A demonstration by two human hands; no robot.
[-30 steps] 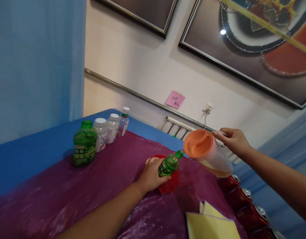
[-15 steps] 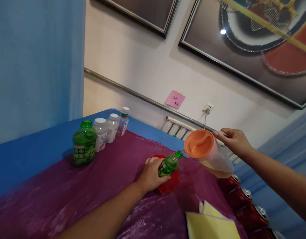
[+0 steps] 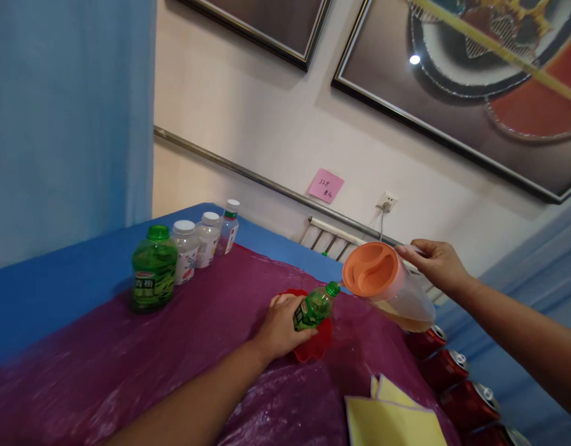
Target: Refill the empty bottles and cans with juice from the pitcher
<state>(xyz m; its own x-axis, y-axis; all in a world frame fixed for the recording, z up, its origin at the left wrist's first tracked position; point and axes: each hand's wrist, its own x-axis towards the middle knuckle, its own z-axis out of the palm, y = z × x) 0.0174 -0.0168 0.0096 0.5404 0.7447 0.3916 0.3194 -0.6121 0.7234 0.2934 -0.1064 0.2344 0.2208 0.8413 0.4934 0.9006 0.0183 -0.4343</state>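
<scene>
My left hand [image 3: 283, 325] is wrapped round a small green plastic bottle [image 3: 316, 308], which leans to the right over a red scalloped dish [image 3: 316, 344]. In my right hand [image 3: 436, 263] is the handle of a clear pitcher [image 3: 406, 303] with an orange lid [image 3: 371, 271]. The pitcher is tipped left, its spout at the mouth of the green bottle. Pale yellowish liquid lies along its lower side. Whether liquid is flowing into the bottle is too small to tell.
Left on the table stand a large green bottle [image 3: 154, 269] and several clear bottles with white caps [image 3: 185, 251]. Red cans [image 3: 446, 371] line the right edge. Yellow cloths [image 3: 394, 418] lie in front on the purple plastic sheet [image 3: 211, 328]. A wall with a rail [image 3: 248, 176] is behind.
The view has shifted very slightly. Both hands, the green bottle and the tilted pitcher keep nearly the same positions.
</scene>
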